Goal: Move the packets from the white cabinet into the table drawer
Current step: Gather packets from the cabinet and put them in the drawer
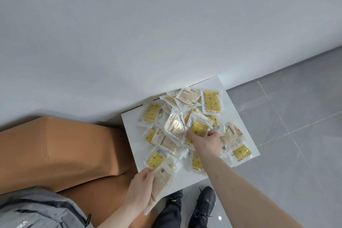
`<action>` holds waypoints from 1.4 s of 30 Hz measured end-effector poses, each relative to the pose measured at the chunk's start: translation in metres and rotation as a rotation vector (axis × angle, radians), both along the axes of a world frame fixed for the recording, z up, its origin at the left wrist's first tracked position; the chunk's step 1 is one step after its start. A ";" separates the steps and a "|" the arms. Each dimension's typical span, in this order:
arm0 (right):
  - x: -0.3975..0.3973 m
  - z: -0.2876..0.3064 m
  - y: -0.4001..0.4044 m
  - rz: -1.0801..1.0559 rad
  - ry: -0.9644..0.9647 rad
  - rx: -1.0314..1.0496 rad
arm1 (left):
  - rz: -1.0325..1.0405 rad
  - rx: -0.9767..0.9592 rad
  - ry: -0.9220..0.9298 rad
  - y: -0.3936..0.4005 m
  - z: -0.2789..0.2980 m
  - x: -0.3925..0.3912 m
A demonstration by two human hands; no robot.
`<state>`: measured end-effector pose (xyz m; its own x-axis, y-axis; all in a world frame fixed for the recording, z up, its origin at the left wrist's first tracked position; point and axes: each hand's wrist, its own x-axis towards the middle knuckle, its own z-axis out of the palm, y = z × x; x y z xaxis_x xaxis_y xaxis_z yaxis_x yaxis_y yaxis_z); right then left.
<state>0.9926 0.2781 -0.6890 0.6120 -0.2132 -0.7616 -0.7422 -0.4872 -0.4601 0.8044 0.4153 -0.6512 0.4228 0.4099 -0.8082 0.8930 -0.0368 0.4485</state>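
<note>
Packets [187,127] sit in a loose overlapping heap on the white cabinet top [238,116], which stands against the grey wall [129,24] over grey floor tiles [296,116], tan upholstered seat [64,150] to its left; table drawer not in view. Count: roughly twenty visible (lower layers hidden, so no exact figure), mix of yellow printed faces and pale label backs. Left hand [140,189] grips a small stack of packets [161,181] at the cabinet's near edge, fingers curled round it; can't tell how many are in it. Right hand [207,140] reaches into the heap middle and pinches one yellow packet [199,128] by its lower edge. Handling guess: light, flat, floppy film pouches, slick against each other, so a stack will want to fan out. Best grabbed across sealed edges, a few at once, squeezed flat.
</note>
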 end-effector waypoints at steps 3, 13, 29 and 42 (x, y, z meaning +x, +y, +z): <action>-0.003 0.000 -0.004 0.029 0.000 -0.028 | 0.036 -0.007 -0.002 0.000 -0.001 -0.006; -0.011 0.039 -0.059 0.002 -0.050 0.102 | 0.045 0.004 -0.019 -0.007 0.015 -0.004; -0.065 0.008 -0.068 0.079 0.117 -0.073 | -0.013 0.041 -0.079 -0.010 0.005 0.000; -0.096 0.064 -0.079 0.029 0.020 0.083 | -0.253 0.167 -0.048 0.001 0.044 -0.007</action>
